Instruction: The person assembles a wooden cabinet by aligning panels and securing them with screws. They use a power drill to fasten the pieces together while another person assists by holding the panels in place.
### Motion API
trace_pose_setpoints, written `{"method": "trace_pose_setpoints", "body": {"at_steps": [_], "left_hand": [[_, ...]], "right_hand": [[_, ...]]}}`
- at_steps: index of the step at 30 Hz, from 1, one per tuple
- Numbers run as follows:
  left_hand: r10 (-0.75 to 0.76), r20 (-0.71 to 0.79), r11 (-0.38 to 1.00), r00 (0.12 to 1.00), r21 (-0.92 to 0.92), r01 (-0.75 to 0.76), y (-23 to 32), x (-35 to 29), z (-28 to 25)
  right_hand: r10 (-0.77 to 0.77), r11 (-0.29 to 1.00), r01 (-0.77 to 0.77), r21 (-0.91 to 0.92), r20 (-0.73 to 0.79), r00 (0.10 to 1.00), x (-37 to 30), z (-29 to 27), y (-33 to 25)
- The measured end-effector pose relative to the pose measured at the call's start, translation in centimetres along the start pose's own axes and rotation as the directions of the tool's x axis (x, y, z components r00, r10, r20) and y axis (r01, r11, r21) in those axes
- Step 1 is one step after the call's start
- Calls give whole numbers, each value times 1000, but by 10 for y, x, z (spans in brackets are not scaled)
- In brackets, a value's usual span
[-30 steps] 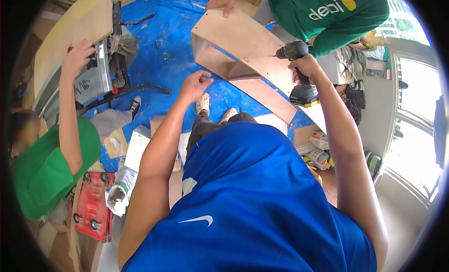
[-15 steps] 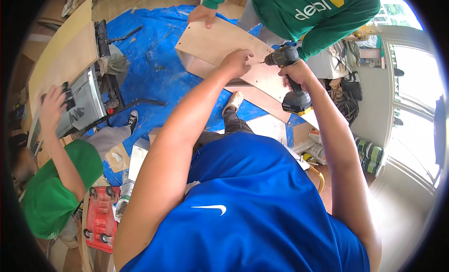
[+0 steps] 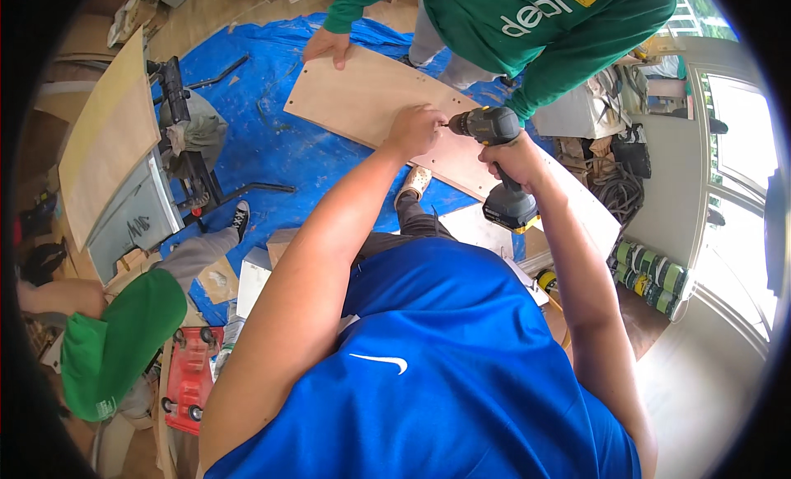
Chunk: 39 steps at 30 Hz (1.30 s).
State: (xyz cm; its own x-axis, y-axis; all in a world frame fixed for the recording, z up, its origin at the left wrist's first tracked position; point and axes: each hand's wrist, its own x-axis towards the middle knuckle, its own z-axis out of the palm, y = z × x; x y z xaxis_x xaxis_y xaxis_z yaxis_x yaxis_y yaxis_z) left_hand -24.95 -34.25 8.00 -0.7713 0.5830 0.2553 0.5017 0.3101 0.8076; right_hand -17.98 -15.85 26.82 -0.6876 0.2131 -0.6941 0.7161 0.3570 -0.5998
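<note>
My right hand (image 3: 512, 157) is wrapped round the grip of a black cordless drill (image 3: 488, 126), its chuck pointing left. At the drill's tip, the fingers of my left hand (image 3: 414, 133) are pinched together; whatever they hold is too small to make out. Below both hands lies a long pale plywood panel (image 3: 354, 90), slanting from upper left to lower right, with small dark holes or screws near its edges. A co-worker in a green sweatshirt stands across from me, one hand (image 3: 328, 47) resting on the panel's far left end.
Blue sheeting (image 3: 264, 141) covers the floor. On the left stands a black-framed workstand (image 3: 196, 166) beside a large curved plywood sheet (image 3: 111, 141). Another person in green (image 3: 124, 339) is at lower left, near a red wheeled dolly (image 3: 189, 378). Coiled cables (image 3: 618, 190) lie right.
My left hand's fingers have closed together, and the drill has moved left to meet them. The panel now appears flatter and farther left. The person at lower left has drawn an arm back.
</note>
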Motion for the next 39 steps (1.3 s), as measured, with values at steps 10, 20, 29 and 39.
{"method": "trace_pose_setpoints", "body": {"at_steps": [10, 20, 29, 39], "left_hand": [[-112, -9, 988, 994, 105, 112, 10, -1, 9], [-54, -27, 995, 998, 87, 56, 13, 6, 9], [-79, -344, 996, 936, 13, 88, -55, 0, 105], [-258, -263, 950, 930, 106, 294, -5, 13, 75]], "right_hand": [[27, 1000, -27, 5, -30, 999, -8, -2, 2], [-13, 1000, 12, -8, -60, 998, -7, -1, 12], [-198, 977, 201, -72, 55, 979, -25, 1, -4], [-270, 957, 222, 190, 293, 917, -9, -33, 22]]}}
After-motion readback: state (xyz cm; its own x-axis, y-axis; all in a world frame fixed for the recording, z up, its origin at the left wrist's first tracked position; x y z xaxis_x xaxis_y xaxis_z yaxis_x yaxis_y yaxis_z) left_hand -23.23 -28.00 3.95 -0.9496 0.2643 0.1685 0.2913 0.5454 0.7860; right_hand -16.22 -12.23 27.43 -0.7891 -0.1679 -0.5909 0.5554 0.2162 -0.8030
